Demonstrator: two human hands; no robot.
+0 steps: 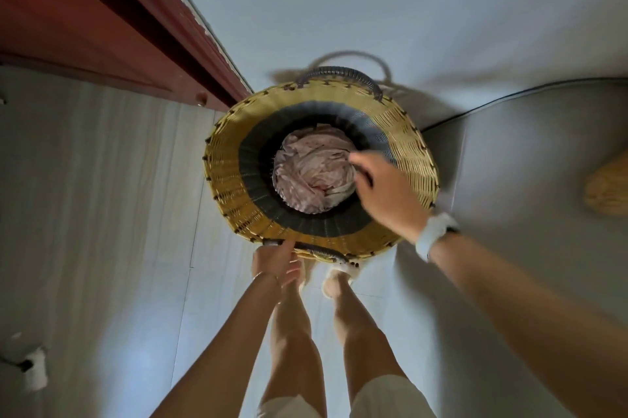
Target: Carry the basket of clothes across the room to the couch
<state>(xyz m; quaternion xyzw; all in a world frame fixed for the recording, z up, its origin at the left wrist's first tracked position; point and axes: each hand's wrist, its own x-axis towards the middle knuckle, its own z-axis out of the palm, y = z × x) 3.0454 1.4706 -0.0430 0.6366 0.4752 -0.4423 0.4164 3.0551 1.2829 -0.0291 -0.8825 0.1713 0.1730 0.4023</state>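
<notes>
While the camera looked straight down past the person's bare legs, a dark red wooden door or cabinet front (85,16) ran along the upper left edge of the pale tiled floor (102,213). To its right, the round yellow wicker basket with a dark grey woven band (231,162) stood against the light wall, its far dark handle (339,72) upright and casting a shadow there. Crumpled pale pink clothes (312,173) lay at the bottom of the basket. At the basket's near rim, the left hand (277,259) had its fingers curled closed around the near dark handle (316,249). The right hand (384,186), with a white watch (435,234) on its wrist, hovered over the basket's right side, fingers loosely bent and slightly apart; motion blur hid whether they touched the clothes. Farther right, a grey cushioned surface (543,179) filled the frame's right edge, with a tan woven object (608,186) on it.
</notes>
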